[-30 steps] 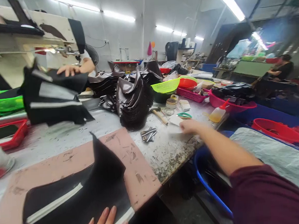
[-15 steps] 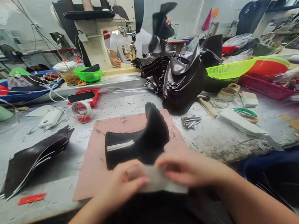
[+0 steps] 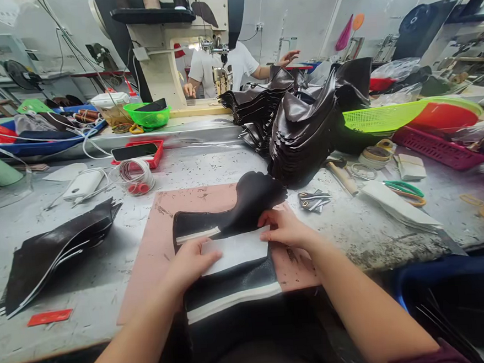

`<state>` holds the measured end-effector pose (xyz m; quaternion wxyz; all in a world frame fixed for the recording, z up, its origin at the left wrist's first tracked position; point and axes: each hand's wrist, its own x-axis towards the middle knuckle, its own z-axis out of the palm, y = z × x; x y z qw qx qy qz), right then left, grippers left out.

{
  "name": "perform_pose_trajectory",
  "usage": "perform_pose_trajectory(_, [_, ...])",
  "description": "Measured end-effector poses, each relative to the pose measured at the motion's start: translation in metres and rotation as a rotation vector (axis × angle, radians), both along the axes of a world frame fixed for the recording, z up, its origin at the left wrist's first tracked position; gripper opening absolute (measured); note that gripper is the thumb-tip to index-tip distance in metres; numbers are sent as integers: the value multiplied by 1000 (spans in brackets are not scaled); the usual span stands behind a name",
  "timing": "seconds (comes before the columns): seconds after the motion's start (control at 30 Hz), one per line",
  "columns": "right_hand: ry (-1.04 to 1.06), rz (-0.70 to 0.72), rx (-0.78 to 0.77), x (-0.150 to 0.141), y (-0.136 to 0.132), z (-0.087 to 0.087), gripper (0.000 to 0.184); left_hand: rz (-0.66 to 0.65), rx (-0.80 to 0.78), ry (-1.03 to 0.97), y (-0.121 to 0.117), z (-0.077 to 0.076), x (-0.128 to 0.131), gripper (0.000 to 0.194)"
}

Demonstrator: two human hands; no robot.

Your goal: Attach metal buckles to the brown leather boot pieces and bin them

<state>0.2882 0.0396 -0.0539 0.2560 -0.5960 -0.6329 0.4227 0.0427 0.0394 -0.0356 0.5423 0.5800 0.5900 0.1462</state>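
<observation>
A white rectangular sheet lies across a dark boot-shaped leather piece, whose lower part hangs over the table's front edge. My left hand grips the sheet's left end between thumb and fingers. At the opposite end, my right hand pinches the sheet's upper right corner. White strips run along the leather, one above the sheet and a longer white strip below it. Beneath everything is a pink board.
Folded dark leather pieces lie at left, near a red strip. A tall leather stack stands behind the board. To the right are a hammer, white sheets and green-handled scissors. A person sits beyond the sewing machine.
Both hands have moved forward with the white sheet, from the table's front edge onto the leather piece. The leather's curved top has shifted right. The co-worker's raised hand no longer holds a dark piece.
</observation>
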Motion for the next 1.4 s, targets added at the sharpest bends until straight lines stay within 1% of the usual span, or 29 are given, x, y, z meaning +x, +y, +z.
perform_pose_trajectory(0.07, [-175,27,28,-2,-4,8,21,-45,72,106,1,0,1,29])
perform_pose_trajectory(0.1, [-297,34,52,-3,-7,14,19,-64,105,147,2,-1,2,26])
perform_pose_trajectory(0.17, [-554,21,106,-6,-18,27,14,-90,145,179,2,-2,3,23])
perform_pose_trajectory(0.2, [-631,23,143,-8,-23,32,12,-97,153,181,2,-3,2,22])
perform_pose_trajectory(0.23, [-645,41,192,-11,-29,35,11,-95,158,180,1,-4,2,21])
perform_pose_trajectory(0.27, [-597,78,257,-15,-33,37,11,-89,165,182,1,-5,1,21])
perform_pose_trajectory(0.3, [-503,134,324,-20,-37,36,12,-82,179,189,0,-5,0,21])
perform_pose_trajectory(0.37, [-297,239,424,-31,-39,28,14,-75,224,225,-3,-4,0,24])
perform_pose_trajectory(0.43, [-221,276,430,-42,-37,16,16,-113,285,294,-7,-1,2,29])
perform_pose_trajectory(0.5, [-263,285,393,-51,-35,5,13,-206,405,410,-13,3,6,32])
perform_pose_trajectory(0.53, [-304,287,385,-54,-35,2,14,-266,511,478,-16,4,8,33])
perform_pose_trajectory(0.6, [-396,290,384,-57,-37,-2,23,-424,778,574,-23,5,9,38])
perform_pose_trajectory(0.63, [-438,292,383,-57,-39,-3,28,-513,900,587,-25,4,7,41])
perform_pose_trajectory(0.67, [-475,297,384,-56,-42,-3,31,-611,986,574,-27,2,3,43])
perform_pose_trajectory(0.7, [-508,306,389,-54,-45,-2,33,-709,1029,547,-29,0,-3,44])
perform_pose_trajectory(0.73, [-537,319,400,-53,-47,-1,35,-791,1036,524,-30,-2,-11,44])
perform_pose_trajectory(0.77, [-564,336,418,-51,-49,0,37,-848,1023,517,-30,-4,-21,43])
perform_pose_trajectory(0.8, [-591,361,440,-51,-51,2,40,-878,1005,523,-31,-5,-32,41])
perform_pose_trajectory(0.83, [-619,389,462,-51,-52,5,41,-885,989,533,-31,-6,-42,40])
perform_pose_trajectory(0.9, [-682,437,485,-55,-51,12,40,-854,967,536,-32,-7,-58,37])
perform_pose_trajectory(0.97, [-730,480,472,-66,-45,20,27,-789,957,494,-33,-9,-67,31])
perform_pose_trajectory(1.0, [-730,507,459,-73,-41,22,21,-748,957,465,-35,-10,-69,28])
perform_pose_trajectory(1.03, [-711,535,450,-81,-37,23,20,-706,960,437,-36,-12,-69,26])
perform_pose_trajectory(1.1, [-641,581,453,-96,-28,21,22,-630,970,400,-38,-15,-67,23])
perform_pose_trajectory(1.17, [-599,588,475,-105,-22,17,26,-588,976,386,-41,-18,-65,21])
perform_pose_trajectory(1.27, [-588,601,457,-106,-19,16,26,-568,971,378,-42,-20,-66,19])
perform_pose_trajectory(1.33, [-577,629,382,-103,-18,22,23,-566,962,370,-43,-21,-66,18])
perform_pose_trajectory(1.4, [-584,626,323,-103,-17,28,23,-564,955,360,-42,-21,-67,17])
